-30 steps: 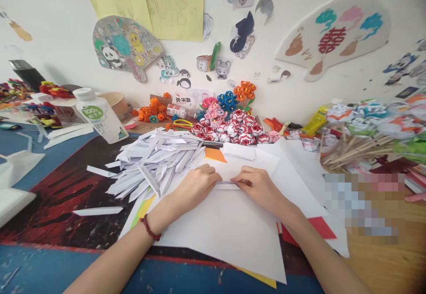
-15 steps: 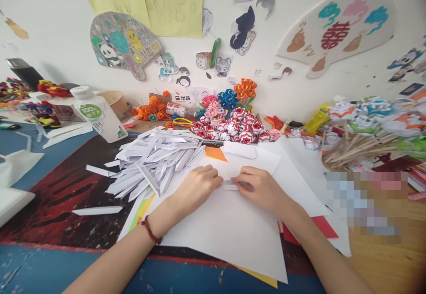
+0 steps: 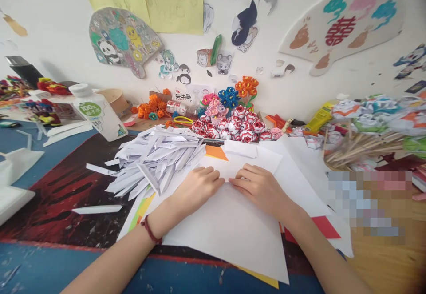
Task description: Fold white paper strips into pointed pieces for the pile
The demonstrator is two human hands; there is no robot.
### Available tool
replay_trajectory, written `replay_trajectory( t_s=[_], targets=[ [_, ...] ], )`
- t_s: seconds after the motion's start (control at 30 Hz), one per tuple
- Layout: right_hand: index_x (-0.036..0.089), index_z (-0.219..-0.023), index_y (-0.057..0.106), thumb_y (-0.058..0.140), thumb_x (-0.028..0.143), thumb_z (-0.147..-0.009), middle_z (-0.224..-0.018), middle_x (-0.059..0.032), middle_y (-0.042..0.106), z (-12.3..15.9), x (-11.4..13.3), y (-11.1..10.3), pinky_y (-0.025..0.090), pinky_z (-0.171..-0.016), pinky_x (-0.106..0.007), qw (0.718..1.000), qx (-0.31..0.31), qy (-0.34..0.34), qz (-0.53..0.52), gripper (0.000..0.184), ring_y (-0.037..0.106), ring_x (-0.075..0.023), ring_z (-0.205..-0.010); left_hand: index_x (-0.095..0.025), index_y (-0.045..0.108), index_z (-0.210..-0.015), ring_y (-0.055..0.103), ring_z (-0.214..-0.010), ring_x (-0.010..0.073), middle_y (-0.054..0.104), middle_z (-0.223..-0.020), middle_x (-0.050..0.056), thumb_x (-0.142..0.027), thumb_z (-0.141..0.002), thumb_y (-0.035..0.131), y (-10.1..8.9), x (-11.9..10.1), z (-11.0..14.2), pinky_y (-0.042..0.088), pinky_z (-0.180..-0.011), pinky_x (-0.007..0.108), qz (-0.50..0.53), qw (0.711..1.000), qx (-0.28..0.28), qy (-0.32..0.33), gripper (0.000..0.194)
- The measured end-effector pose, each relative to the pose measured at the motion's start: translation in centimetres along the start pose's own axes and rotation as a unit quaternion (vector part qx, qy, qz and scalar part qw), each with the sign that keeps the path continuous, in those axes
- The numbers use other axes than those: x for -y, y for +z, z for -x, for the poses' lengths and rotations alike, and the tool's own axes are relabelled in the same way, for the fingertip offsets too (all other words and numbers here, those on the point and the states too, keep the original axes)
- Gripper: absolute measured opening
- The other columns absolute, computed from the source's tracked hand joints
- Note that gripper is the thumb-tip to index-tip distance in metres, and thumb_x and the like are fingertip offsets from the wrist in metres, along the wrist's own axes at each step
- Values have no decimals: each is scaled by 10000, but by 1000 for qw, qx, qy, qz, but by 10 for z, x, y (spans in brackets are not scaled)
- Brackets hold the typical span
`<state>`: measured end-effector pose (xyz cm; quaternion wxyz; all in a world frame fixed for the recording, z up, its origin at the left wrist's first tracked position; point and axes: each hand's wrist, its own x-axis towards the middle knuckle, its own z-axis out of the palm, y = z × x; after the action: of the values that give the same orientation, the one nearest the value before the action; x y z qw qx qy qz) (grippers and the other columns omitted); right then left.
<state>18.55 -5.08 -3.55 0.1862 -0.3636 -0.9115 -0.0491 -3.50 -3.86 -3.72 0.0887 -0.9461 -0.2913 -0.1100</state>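
Observation:
Over a stack of white paper sheets, my two hands come together, fingertips nearly meeting. My left hand, with a dark red bracelet at its wrist, has its fingers curled and pressed on a small strip of white paper. My right hand pinches the same paper strip from the other side. The fingers cover most of that strip. A heap of folded white paper strips lies beside my left hand. Just beyond the hands rests a folded white paper piece.
A white bottle stands at the back left. Red-and-white paper flowers line the back, near the wall. Wooden sticks and a yellow tube lie at the right. One loose folded strip is on the dark mat.
The fingers have closed in over the paper strip, which showed between them before and is now mostly covered. My right hand has shifted slightly toward the left one.

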Motion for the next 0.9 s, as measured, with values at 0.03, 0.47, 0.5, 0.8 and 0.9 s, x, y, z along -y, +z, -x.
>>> replay_trajectory(
  t_s=[0.03, 0.47, 0.5, 0.8, 0.9],
  targets=[
    [181, -919, 699, 501, 158, -915, -776, -42, 634, 0, 1, 1, 370, -649, -299, 1000, -1, -5, 8, 200, 520, -169, -764, -166, 594, -952, 508, -749, 180, 560, -792, 33, -207, -941, 439, 0, 0, 0, 354, -613, 318, -2, 1000, 2, 3, 161],
    [185, -926, 678, 495, 140, -915, -720, -28, 584, 2, 0, 4, 307, -632, -309, 999, 16, -18, 41, 189, 484, -169, -739, -161, 585, -906, 520, -750, 183, 565, -790, 35, -198, -934, 453, 1, 0, 1, 358, -612, 326, -13, 1000, 21, 15, 140],
    [188, -929, 678, 497, 145, -916, -725, -29, 588, 2, 0, 4, 307, -637, -309, 999, 19, -16, 42, 187, 487, -170, -745, -160, 586, -894, 520, -742, 180, 566, -783, 36, -199, -934, 453, 0, 0, 1, 356, -611, 324, -12, 1000, 23, 15, 144],
    [217, -915, 689, 505, 175, -919, -710, -28, 626, 2, 2, 0, 297, -629, -317, 998, 42, 7, 55, 188, 511, -174, -743, -179, 609, -878, 542, -698, 166, 592, -751, 28, -224, -922, 482, -8, 1, 0, 325, -570, 311, -2, 999, 41, -3, 142],
    [229, -912, 700, 524, 186, -912, -711, -19, 659, 2, 3, -2, 299, -627, -314, 997, 53, 21, 48, 181, 540, -169, -742, -200, 626, -906, 556, -700, 166, 607, -747, 20, -237, -909, 509, -10, 3, 1, 316, -565, 301, 4, 999, 44, -14, 123]
  ],
)
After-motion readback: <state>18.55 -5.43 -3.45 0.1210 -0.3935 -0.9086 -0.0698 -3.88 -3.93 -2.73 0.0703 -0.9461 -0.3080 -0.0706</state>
